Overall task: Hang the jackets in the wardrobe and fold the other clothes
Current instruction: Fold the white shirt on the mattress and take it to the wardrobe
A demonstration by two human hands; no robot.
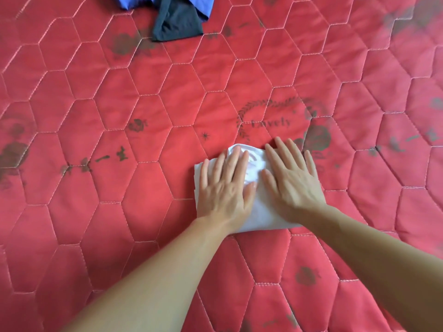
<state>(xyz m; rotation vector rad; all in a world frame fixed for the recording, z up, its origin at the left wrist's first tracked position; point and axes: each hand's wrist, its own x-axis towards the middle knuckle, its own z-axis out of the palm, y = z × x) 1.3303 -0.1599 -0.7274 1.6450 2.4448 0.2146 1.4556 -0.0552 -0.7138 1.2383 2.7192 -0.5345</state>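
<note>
A small folded white garment [255, 212] lies on the red quilted bedspread [119, 116] just right of centre. My left hand [224, 185] presses flat on its left half with the fingers straight and spread. My right hand [293, 178] lies flat on its right half, fingers straight, with the fingertips reaching past the cloth's far edge. Both hands cover most of the garment. At the top edge a dark grey garment [177, 22] lies crumpled, with a blue garment [201, 4] partly over and behind it.
The bedspread has stitched hexagons and dark printed motifs, with a wreath and lettering [271, 121] just beyond my hands. The red surface fills the whole view.
</note>
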